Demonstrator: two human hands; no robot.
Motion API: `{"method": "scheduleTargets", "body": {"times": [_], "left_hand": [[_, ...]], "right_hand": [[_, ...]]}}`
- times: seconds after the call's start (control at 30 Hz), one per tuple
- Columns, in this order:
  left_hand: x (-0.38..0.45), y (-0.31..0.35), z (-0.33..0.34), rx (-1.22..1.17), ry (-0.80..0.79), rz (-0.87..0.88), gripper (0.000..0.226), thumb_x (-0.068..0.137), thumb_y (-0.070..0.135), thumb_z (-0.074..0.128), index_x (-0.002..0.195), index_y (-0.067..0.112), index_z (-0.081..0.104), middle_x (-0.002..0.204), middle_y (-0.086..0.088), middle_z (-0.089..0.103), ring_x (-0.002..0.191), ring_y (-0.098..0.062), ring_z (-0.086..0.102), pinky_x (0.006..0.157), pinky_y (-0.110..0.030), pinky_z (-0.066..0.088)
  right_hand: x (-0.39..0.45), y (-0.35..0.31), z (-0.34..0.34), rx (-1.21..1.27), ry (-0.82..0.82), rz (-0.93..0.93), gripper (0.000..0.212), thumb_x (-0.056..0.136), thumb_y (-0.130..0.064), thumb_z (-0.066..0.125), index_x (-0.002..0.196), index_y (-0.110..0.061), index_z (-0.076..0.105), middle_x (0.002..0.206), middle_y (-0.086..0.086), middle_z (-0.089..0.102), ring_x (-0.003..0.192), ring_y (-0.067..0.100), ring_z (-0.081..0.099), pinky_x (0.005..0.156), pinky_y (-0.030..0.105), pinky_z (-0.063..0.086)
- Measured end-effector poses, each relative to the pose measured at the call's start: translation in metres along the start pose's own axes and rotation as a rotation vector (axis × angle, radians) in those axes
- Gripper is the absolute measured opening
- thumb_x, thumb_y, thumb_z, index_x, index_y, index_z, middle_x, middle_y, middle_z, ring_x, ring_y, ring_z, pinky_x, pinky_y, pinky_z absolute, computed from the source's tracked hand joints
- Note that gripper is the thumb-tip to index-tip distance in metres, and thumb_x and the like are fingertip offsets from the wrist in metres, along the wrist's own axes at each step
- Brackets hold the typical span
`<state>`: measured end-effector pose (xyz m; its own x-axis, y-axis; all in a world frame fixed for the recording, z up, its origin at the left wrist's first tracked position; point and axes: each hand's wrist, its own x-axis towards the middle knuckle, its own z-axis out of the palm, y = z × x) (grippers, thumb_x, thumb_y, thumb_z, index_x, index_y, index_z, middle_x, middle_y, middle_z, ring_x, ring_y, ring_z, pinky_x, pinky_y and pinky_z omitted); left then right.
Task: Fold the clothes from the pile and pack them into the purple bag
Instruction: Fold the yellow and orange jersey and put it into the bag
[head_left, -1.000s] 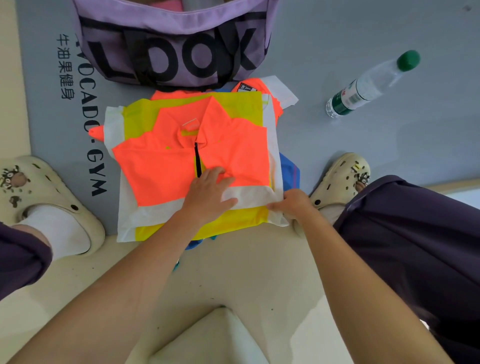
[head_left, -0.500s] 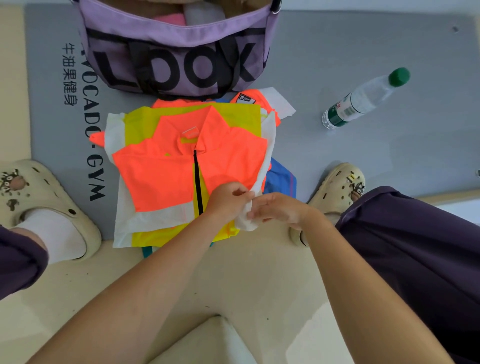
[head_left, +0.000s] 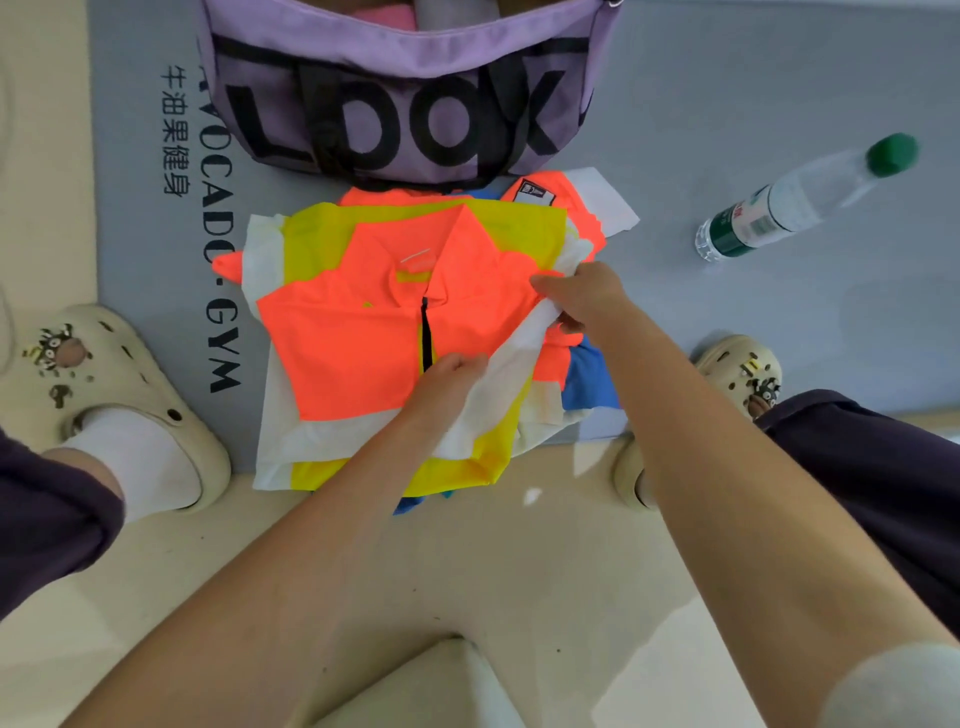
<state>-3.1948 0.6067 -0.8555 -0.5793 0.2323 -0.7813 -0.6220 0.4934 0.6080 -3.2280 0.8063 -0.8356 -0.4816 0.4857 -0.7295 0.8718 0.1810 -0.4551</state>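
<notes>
so, reading across from the left: a cream clog (head_left: 130, 395) on a socked foot sits at the edge of the grey gym mat (head_left: 779, 78). the orange, yellow and white jacket (head_left: 353, 353) lies front up on the pile of clothes (head_left: 592, 384), partly on the mat and partly on the pale floor (head_left: 493, 545), just in front of the purple bag (head_left: 395, 93). the bag is open, with pink and grey fabric showing inside.

left hand (head_left: 447, 379) sits just right of the black zip, fingers curled on the white band of the jacket's right side, which is lifted off the pile. right hand (head_left: 582, 301) pinches that same edge higher up, near the shoulder. blue and orange cloth shows beneath.

step in hand, by my reading: folding the right side of the jacket inward over its front. next move calls for carrying that edge across toward the zip line, laying it flat and smoothing it, keeping the hem square.

further right, a plastic water bottle (head_left: 800, 202) with a green cap lies on the mat, well apart from the clothes. second clog (head_left: 737, 374) below it.
</notes>
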Motion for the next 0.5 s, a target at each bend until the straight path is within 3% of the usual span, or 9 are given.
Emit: {"method": "scheduleTargets", "body": {"times": [0.1, 0.17, 0.27, 0.33, 0.4, 0.5], "left_hand": [[-0.005, 0.007, -0.001, 0.092, -0.094, 0.096, 0.032, 0.075, 0.061, 0.07, 0.084, 0.032, 0.059, 0.074, 0.015, 0.06, 0.066, 0.002, 0.056, 0.053, -0.01, 0.039], [-0.009, 0.01, 0.005, 0.151, -0.143, 0.171, 0.036, 0.071, 0.057, 0.076, 0.093, 0.035, 0.06, 0.081, 0.021, 0.062, 0.071, 0.008, 0.057, 0.058, -0.012, 0.041], [-0.01, 0.014, 0.003, 0.17, -0.106, 0.189, 0.023, 0.089, 0.034, 0.07, 0.108, 0.024, 0.062, 0.094, 0.008, 0.062, 0.088, -0.013, 0.059, 0.073, -0.028, 0.042], [-0.014, 0.014, -0.016, -0.009, -0.11, 0.112, 0.009, 0.091, 0.025, 0.067, 0.099, 0.022, 0.063, 0.085, 0.006, 0.061, 0.079, -0.015, 0.058, 0.067, -0.025, 0.044], [-0.021, 0.01, -0.045, -0.107, -0.103, 0.061, 0.006, 0.091, 0.023, 0.069, 0.091, 0.026, 0.064, 0.079, 0.006, 0.061, 0.069, -0.012, 0.056, 0.059, -0.02, 0.044], [-0.034, -0.004, -0.099, -0.104, -0.06, -0.001, 0.009, 0.089, 0.028, 0.071, 0.097, 0.025, 0.065, 0.084, 0.001, 0.065, 0.075, -0.016, 0.06, 0.068, -0.027, 0.049]], "right_hand": [[-0.004, -0.008, -0.001, 0.124, -0.013, -0.06, 0.029, 0.086, -0.028, 0.072, 0.081, -0.005, 0.055, 0.065, 0.008, 0.06, 0.036, 0.009, 0.056, 0.036, 0.02, 0.046], [-0.013, -0.015, 0.0, 0.199, -0.034, -0.098, 0.025, 0.087, -0.024, 0.071, 0.086, -0.004, 0.057, 0.07, 0.01, 0.063, 0.045, 0.014, 0.061, 0.042, 0.024, 0.053], [-0.029, -0.032, 0.01, 0.252, -0.098, -0.148, 0.028, 0.088, -0.02, 0.07, 0.098, 0.003, 0.057, 0.079, 0.016, 0.065, 0.059, 0.023, 0.066, 0.056, 0.037, 0.061], [-0.04, -0.049, 0.023, 0.282, -0.126, -0.171, 0.03, 0.088, -0.017, 0.07, 0.105, 0.002, 0.054, 0.083, 0.019, 0.061, 0.067, 0.028, 0.065, 0.063, 0.045, 0.061], [-0.049, -0.068, 0.042, 0.285, -0.161, -0.213, 0.025, 0.088, -0.014, 0.07, 0.094, -0.002, 0.049, 0.077, 0.017, 0.059, 0.064, 0.027, 0.065, 0.058, 0.043, 0.061], [-0.065, -0.098, 0.084, 0.262, -0.264, -0.262, 0.023, 0.089, -0.011, 0.068, 0.089, -0.003, 0.047, 0.073, 0.016, 0.058, 0.061, 0.027, 0.065, 0.051, 0.039, 0.06]]}}
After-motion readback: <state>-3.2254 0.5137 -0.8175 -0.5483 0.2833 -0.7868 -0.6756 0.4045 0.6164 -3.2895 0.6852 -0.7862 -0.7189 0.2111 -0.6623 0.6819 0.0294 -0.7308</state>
